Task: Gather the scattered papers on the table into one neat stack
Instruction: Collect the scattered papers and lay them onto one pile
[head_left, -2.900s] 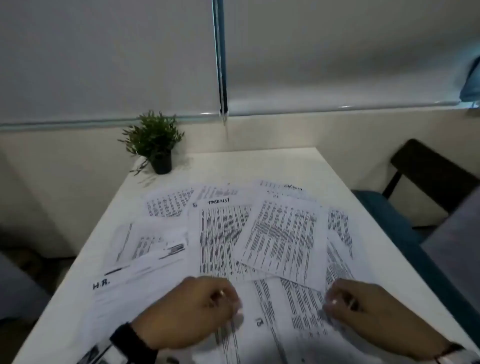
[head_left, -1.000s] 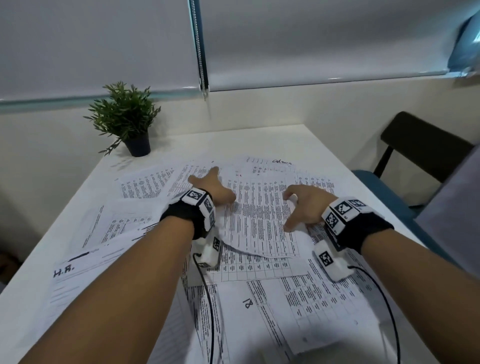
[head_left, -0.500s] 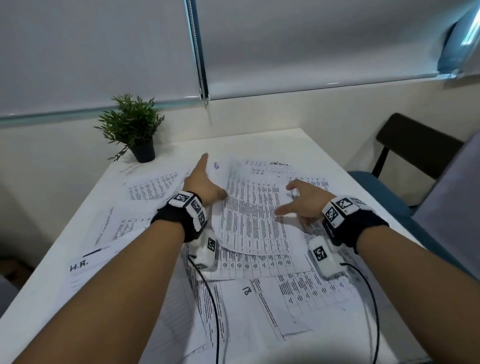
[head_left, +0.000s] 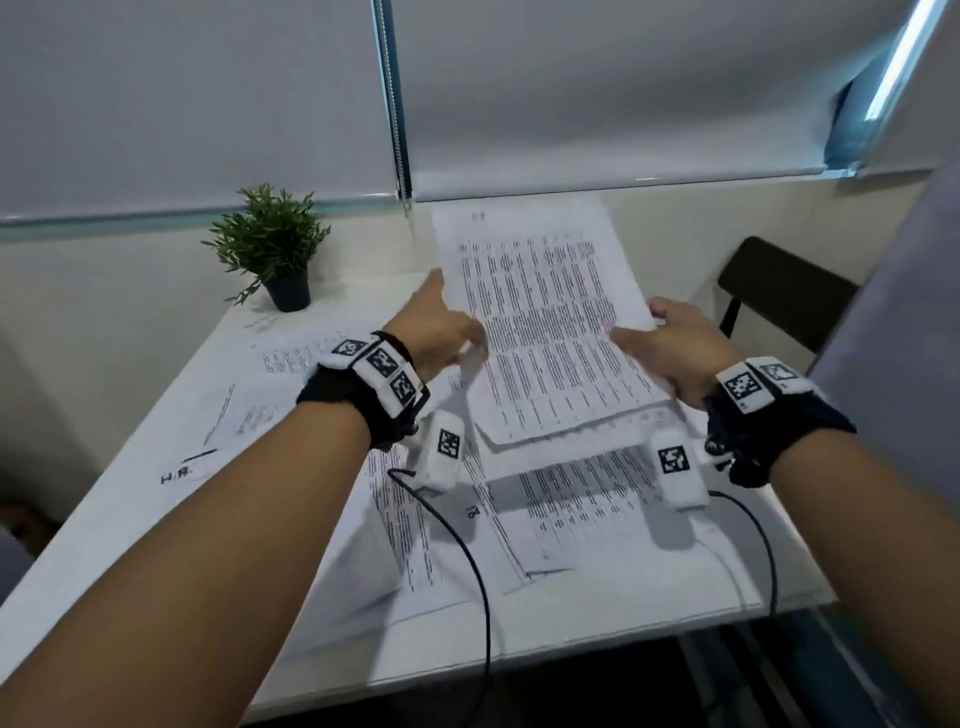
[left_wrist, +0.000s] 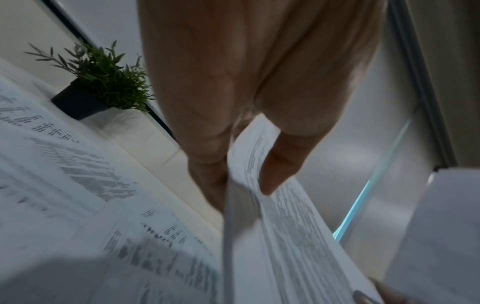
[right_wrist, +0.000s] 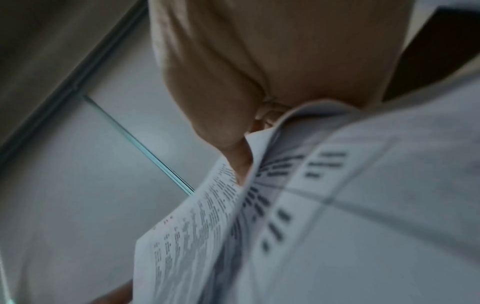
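The person holds a small bundle of printed sheets (head_left: 545, 322) lifted off the bench (head_left: 130, 483), its far end tilted up toward the window blinds (head_left: 597, 93). The left hand (head_left: 436, 332) takes the bundle's left edge; in the left wrist view the thumb (left_wrist: 280, 160) lies on the printed face and the fingers (left_wrist: 207, 156) run behind it, so this grip is pinching the sheets. The right hand (head_left: 675, 348) takes the right edge, and the right wrist view shows the paper's edge tucked into the fold between thumb and palm, again a pinching grip on the bundle. At least two sheets show at the bundle's near end, their edges not quite lined up.

More loose papers (head_left: 566, 499) lie flat on the bench below the bundle, overlapping at different angles, and others (head_left: 244, 410) are spread toward the left side, one marked with handwritten letters near its edge. Each wrist wears a black band with white coded tags, and a white camera block (head_left: 441, 452) with a black cable hangs under it.

A small potted plant (head_left: 270, 244) stands at the bench's far left corner, well apart from the papers. A dark chair (head_left: 779, 291) stands past the bench's right side.
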